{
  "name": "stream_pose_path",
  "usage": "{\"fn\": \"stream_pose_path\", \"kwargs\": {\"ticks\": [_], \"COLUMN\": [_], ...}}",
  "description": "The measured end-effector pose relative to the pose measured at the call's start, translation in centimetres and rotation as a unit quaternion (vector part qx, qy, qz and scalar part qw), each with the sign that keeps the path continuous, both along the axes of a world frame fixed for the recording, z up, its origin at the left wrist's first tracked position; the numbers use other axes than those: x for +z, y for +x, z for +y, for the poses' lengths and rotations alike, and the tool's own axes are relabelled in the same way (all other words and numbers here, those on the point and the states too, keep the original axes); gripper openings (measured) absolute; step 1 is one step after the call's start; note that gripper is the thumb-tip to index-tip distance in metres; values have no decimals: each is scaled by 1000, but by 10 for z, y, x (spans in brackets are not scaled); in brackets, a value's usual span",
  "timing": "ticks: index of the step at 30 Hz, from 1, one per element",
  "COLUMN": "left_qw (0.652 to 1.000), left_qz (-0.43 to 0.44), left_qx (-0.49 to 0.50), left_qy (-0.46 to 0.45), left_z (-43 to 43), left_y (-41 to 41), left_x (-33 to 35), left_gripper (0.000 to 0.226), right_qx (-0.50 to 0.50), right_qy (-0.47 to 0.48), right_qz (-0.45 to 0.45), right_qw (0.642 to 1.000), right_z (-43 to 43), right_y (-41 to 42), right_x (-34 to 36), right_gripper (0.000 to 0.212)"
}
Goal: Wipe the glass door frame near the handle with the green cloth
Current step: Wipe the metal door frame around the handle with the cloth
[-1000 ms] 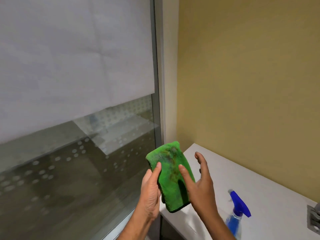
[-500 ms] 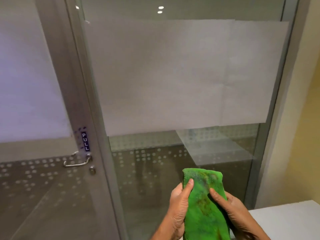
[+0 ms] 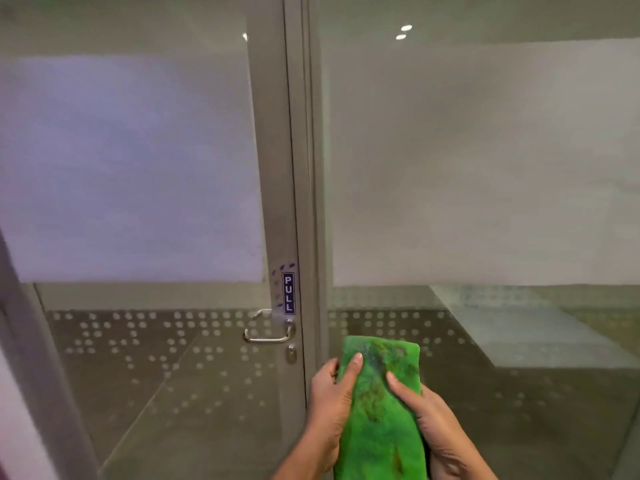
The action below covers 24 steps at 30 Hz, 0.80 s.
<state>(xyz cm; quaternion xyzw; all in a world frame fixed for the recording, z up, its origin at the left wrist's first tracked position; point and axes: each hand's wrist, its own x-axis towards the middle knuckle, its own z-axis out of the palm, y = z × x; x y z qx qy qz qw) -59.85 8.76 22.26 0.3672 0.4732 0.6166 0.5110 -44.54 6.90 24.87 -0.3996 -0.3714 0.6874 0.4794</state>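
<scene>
Both hands, left hand (image 3: 327,407) and right hand (image 3: 438,427), grip the green cloth (image 3: 379,410) short of the door frame (image 3: 301,202); handle (image 3: 268,332) area not yet wiped.

- The green cloth (image 3: 381,410), folded long and marked with dark stains, is held upright between both hands.
- The left hand (image 3: 329,407) grips its left edge, thumb across the front; the right hand (image 3: 433,424) grips the right edge.
- The grey door frame (image 3: 301,168) stands just left of the cloth.
- A blue PULL sticker (image 3: 288,293) sits above the metal handle (image 3: 268,332) and keyhole (image 3: 291,354).
</scene>
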Motion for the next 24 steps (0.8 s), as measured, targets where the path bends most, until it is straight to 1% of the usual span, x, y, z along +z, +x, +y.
{"fn": "stream_pose_path", "kwargs": {"ticks": [3, 5, 9, 11, 13, 15, 17, 18, 20, 22, 24], "left_qw": [998, 995, 985, 978, 967, 953, 945, 951, 973, 985, 989], "left_qz": [46, 76, 141, 175, 233, 294, 322, 305, 227, 166, 139], "left_qx": [42, 62, 93, 104, 87, 33, -6, -3, 31, 51, 46], "left_qy": [8, 22, 39, 49, 60, 67, 56, 50, 34, 17, 14], "left_z": [17, 25, 41, 40, 39, 39, 43, 45, 55, 66, 76], "left_y": [-57, -87, -131, -137, -145, -146, -144, -145, -153, -165, -175], "left_x": [3, 10, 18, 22, 20, 19, 19, 20, 20, 18, 15], "left_gripper": [36, 32, 33, 32, 40, 55, 59, 55, 39, 30, 25], "right_qx": [-23, -37, -83, -109, -117, -97, -71, -63, -55, -50, -54], "right_qy": [-23, -32, -32, -26, -17, -7, 4, 10, 15, 10, 11], "right_qz": [29, 40, 52, 63, 63, 61, 54, 51, 45, 42, 49], "right_qw": [999, 998, 995, 992, 991, 993, 996, 997, 997, 998, 997], "right_z": [11, 19, 45, 52, 61, 67, 71, 73, 80, 90, 99], "right_y": [-62, -91, -124, -125, -134, -147, -161, -167, -172, -174, -181], "right_x": [1, 3, 8, 9, 8, 8, 8, 8, 8, 6, 3], "right_gripper": [34, 36, 37, 37, 36, 34, 32, 31, 31, 31, 30]}}
